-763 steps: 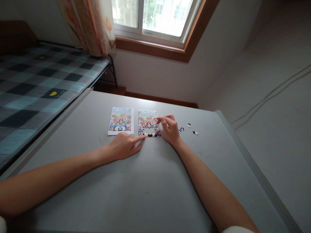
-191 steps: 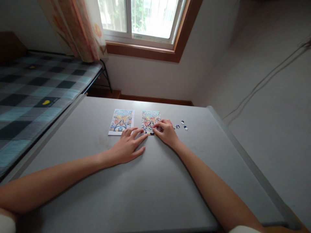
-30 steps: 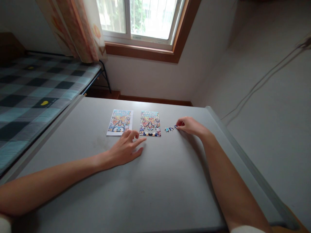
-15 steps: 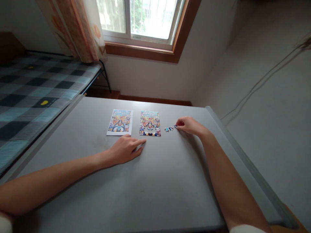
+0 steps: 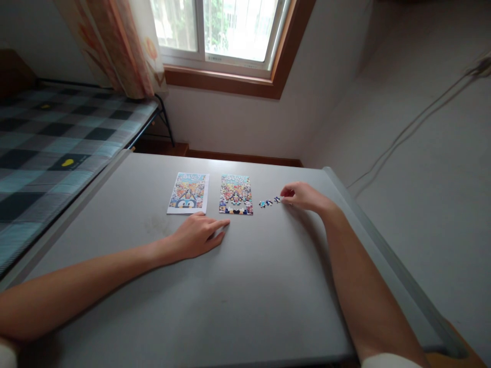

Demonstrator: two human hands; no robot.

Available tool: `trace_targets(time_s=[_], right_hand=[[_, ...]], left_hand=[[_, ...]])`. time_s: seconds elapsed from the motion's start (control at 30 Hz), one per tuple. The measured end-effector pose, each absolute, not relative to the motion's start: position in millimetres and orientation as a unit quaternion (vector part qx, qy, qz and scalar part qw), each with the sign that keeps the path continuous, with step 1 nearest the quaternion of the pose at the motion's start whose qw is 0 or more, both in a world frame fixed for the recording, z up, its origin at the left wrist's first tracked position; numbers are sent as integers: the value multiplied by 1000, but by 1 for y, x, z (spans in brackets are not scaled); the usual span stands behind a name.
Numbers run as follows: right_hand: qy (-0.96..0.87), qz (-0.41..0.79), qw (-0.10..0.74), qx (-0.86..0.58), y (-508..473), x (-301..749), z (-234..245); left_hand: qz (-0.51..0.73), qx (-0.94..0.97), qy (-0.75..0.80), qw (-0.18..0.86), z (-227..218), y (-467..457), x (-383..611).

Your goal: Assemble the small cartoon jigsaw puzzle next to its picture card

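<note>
A mostly assembled jigsaw puzzle (image 5: 235, 190) lies flat on the grey table, with a gap across its lower part. To its left is a printed reference picture (image 5: 187, 190) with a penguin-like face at the bottom. My left hand (image 5: 199, 235) rests on the table just below the two, its index finger stretched toward the puzzle's lower edge. Right of the puzzle, several loose puzzle pieces (image 5: 269, 202) lie in a short row. At that row's right end my right hand (image 5: 301, 195) has its fingers pinched together; a small pale edge under them looks like a puzzle piece, mostly hidden.
The grey table (image 5: 230, 306) spreads toward me, with a raised edge along its right side. A bed with a checked cover (image 5: 76, 133) stands at the left. Behind are a curtain (image 5: 123, 51) and a wood-framed window (image 5: 222, 76). A cable (image 5: 414, 122) runs down the right wall.
My right hand has shifted slightly right, away from the end of the row, so the dark piece there shows more fully. My left hand stays in place.
</note>
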State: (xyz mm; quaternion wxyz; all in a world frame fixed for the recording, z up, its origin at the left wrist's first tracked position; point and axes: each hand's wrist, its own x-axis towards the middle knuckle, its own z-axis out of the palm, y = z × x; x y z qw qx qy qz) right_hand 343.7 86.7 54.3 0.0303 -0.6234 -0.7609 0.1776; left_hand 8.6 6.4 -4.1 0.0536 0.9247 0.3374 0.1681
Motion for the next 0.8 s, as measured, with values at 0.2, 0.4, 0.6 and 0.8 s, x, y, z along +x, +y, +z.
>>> trace_targets(time_s=[0.2,0.4,0.6,0.8], right_hand=[[-741,147,60,-652,87,360,64],[-730,156,58,-663,86,365,65],[-722,167,51,-670,85,366,66],[-740,180,95,-641,86,355,62]], left_hand=[[167,924,341,50,-4,6,7],[167,924,341,51,-5,5,6],[166,923,344,51,-5,6,7],[168,923,342,49,-4,6,8]])
